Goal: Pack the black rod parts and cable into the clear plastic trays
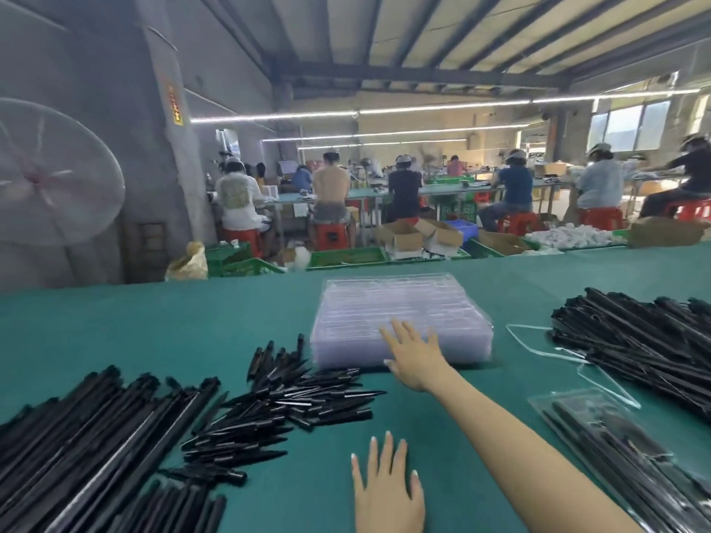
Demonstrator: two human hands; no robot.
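A stack of clear plastic trays (400, 313) sits mid-table on the green cloth. My right hand (413, 357) reaches forward with straight fingers and touches the stack's near edge. My left hand (386, 490) lies flat and open on the cloth near me, holding nothing. Long black rods (88, 436) are heaped at the left. Short black pointed parts (292, 394) lie in a pile between them and the trays. More long black rods (635, 336) lie at the right. A packed clear tray (615, 452) with black parts lies at the lower right.
A thin white cord loop (538, 348) lies beside the right rod pile. Beyond the green table's (154, 325) far edge stand green crates (346, 257) and cardboard boxes (400, 234), and seated workers at other benches. A large fan (50, 171) stands at the left.
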